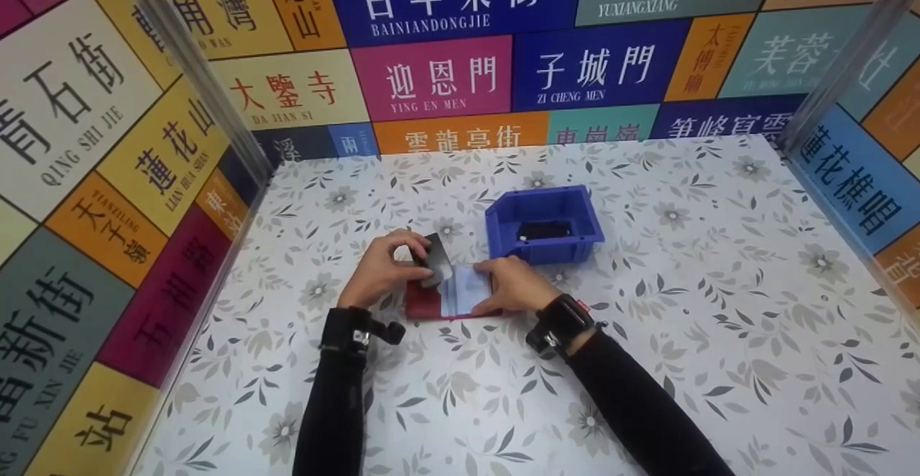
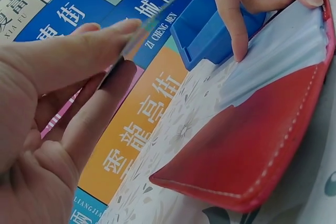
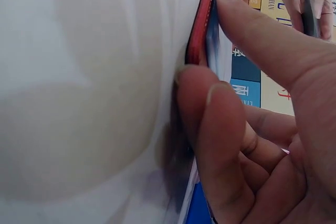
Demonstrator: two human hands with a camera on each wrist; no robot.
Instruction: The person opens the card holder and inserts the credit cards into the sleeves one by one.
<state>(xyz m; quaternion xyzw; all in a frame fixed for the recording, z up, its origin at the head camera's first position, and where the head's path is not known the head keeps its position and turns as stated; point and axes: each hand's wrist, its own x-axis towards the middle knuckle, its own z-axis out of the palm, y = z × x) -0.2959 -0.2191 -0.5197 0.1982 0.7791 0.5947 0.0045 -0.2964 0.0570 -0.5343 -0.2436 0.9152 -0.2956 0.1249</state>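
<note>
A dark card juts past the left hand's grip.

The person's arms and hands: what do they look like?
Black cloth sleeves cover both arms. Each wrist has a black strap with a small black gadget; the right strap carries a red tag. The left hand and right hand are bare.

I can't make out what the dark thing is in the bin, at three o'clock overhead. The right hand partly hides the wallet's three-o'clock edge; my left-wrist view crops the left hand at nine.
</note>
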